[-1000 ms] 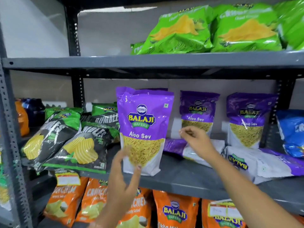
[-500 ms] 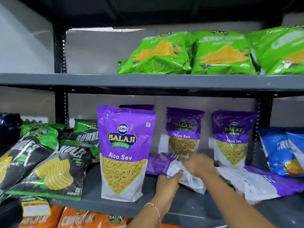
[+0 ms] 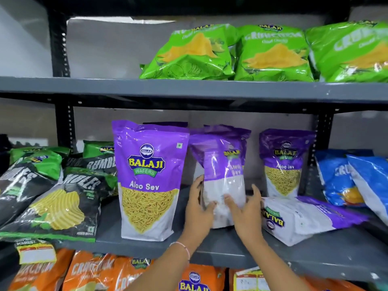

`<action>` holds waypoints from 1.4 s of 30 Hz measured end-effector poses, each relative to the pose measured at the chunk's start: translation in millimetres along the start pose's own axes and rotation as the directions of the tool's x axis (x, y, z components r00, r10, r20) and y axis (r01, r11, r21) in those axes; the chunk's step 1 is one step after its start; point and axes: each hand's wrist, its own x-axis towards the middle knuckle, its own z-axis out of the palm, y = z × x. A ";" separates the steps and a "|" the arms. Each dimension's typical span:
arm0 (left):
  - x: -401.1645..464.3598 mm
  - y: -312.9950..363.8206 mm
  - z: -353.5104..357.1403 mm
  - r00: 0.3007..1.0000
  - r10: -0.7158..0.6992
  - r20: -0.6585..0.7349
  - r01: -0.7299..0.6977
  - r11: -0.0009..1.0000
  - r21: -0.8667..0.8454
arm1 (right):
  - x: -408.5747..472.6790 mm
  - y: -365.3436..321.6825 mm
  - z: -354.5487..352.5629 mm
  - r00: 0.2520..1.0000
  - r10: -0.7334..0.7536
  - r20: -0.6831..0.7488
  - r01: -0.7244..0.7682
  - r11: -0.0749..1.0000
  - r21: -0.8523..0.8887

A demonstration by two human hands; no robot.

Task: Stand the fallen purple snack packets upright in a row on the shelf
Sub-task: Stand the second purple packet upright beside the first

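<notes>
A purple and white Aloo Sev packet (image 3: 222, 171) is held upright on the grey middle shelf (image 3: 210, 242), back side toward me. My left hand (image 3: 199, 206) grips its lower left edge and my right hand (image 3: 245, 208) its lower right. To its left a large purple packet (image 3: 150, 177) stands upright at the shelf front. Another purple packet (image 3: 283, 162) stands at the back right. One purple packet (image 3: 304, 219) lies flat on the shelf to the right of my hands. A further purple packet behind the held one is mostly hidden.
Black and green chip bags (image 3: 54, 198) lean at the left of the middle shelf, blue bags (image 3: 352, 181) at the right. Green bags (image 3: 273, 53) fill the upper shelf. Orange bags (image 3: 88, 271) stand on the lower shelf. A black upright post (image 3: 321, 143) rises at the right.
Both hands took hold of a purple packet that lay flat in the middle of the shelf and raised it upright. The camera view has shifted upward.
</notes>
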 end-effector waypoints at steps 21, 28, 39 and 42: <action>8.6 -6.8 -14.4 0.886 -0.382 -0.265 0.391 0.920 -0.020 | 28.2 29.1 -3.9 0.877 0.480 0.020 -0.452 0.811 0.372; 6.3 -0.5 -16.4 0.891 -0.387 -0.236 0.389 0.920 -0.039 | 22.6 27.9 -6.0 0.874 0.484 0.035 -0.466 0.817 0.339; 2.9 2.4 -8.5 0.934 -0.355 -0.043 0.357 0.931 0.072 | 21.5 11.4 -11.5 0.876 0.481 -0.042 -0.407 0.782 0.472; 1.0 4.5 -5.3 0.932 -0.341 0.119 0.333 0.939 0.082 | 20.8 7.8 -10.1 0.899 0.438 0.013 -0.401 0.811 0.426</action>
